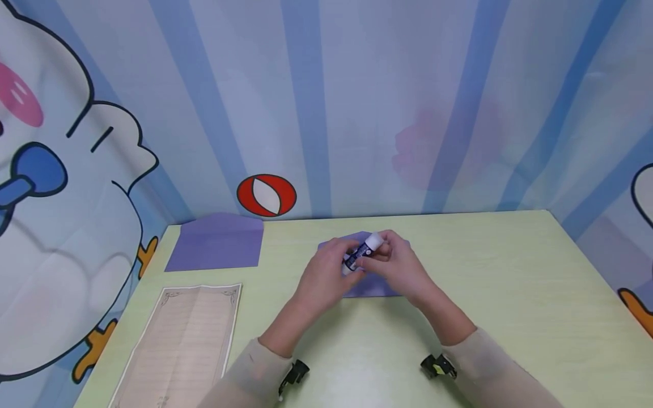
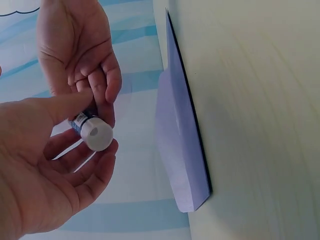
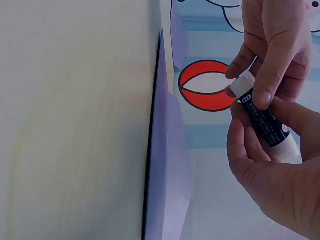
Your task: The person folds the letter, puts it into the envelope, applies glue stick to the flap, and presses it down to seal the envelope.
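Observation:
Both hands hold a glue stick (image 1: 363, 253) with a dark blue label and white ends, tilted above a purple envelope (image 1: 372, 288). My left hand (image 1: 323, 279) grips its lower left end, the thumb lying along the barrel in the right wrist view. At the upper right end, my right hand (image 1: 405, 271) has its thumb and fingers around the barrel. One round white end of the glue stick (image 2: 97, 135) faces the left wrist camera. The envelope lies on the table with its flap raised, partly hidden by the hands in the head view.
A second purple envelope (image 1: 216, 246) lies at the back left of the table (image 1: 510, 294). In front of it is a lined sheet of letter paper (image 1: 186, 340) with an ornate border and fold creases. A printed, striped backdrop (image 1: 352, 113) rises behind the table.

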{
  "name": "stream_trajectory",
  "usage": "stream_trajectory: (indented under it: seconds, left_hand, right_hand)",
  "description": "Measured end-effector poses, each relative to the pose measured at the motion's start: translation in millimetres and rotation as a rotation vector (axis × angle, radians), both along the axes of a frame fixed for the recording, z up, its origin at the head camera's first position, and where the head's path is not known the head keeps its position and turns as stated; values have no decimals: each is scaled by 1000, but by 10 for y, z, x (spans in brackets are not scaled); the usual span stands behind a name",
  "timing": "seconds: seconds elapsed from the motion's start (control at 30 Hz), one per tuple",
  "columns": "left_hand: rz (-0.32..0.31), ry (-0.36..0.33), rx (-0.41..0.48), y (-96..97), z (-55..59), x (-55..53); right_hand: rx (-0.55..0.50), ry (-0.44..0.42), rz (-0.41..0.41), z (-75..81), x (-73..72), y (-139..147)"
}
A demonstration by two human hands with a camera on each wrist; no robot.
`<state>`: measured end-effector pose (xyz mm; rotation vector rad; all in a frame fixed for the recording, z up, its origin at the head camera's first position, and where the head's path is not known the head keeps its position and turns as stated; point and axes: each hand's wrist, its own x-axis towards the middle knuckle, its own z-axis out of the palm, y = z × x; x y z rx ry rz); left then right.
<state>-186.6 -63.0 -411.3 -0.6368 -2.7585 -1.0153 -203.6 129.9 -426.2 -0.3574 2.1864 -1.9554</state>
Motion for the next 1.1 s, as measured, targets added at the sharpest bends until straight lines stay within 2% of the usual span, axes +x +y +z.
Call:
stream_trajectory:
  seconds: [0.27, 0.5, 0.77, 1.1]
  left_hand:
    - [33, 58, -45, -27, -9, -25]
    - [83, 102, -134, -96, 38, -31]
    - [61, 219, -198, -114, 28, -26]
    - [20, 225, -211, -115, 30, -3]
  right_hand:
    - [7, -4, 27, 15, -12, 35]
    - [103, -8, -30, 101, -41, 170]
    - [112, -44, -27, 128, -50, 215]
    - [99, -22, 7, 95, -39, 190]
